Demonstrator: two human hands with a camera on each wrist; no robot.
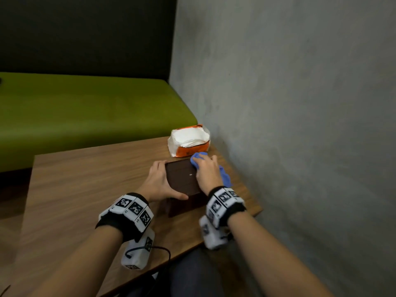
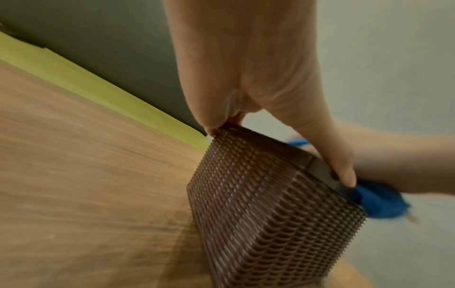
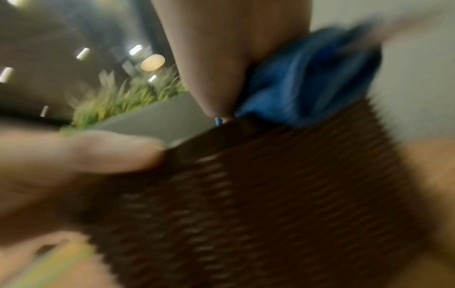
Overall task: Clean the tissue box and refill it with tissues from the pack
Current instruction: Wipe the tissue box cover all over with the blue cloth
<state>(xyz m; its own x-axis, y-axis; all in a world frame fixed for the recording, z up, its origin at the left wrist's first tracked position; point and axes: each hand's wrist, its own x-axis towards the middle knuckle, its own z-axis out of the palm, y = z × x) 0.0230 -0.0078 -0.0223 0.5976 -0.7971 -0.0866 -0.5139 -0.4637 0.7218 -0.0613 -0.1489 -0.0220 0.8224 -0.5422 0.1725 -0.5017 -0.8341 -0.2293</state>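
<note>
Tissue box [image 1: 182,179], brown, woven sides, standing on the table [image 1: 85,189] near the wall; left hand [image 1: 159,181] clamps its left edge, thumb at the near corner; right hand [image 1: 207,174] presses a blue cloth [image 1: 198,157] flat on the top, fingers fairly straight. Tissue pack [image 1: 188,139], opened, lies just behind the box. Advised handling: brace firmly with the left, wipe in overlapping strokes to the edges, then work the cloth into the weave.
</note>
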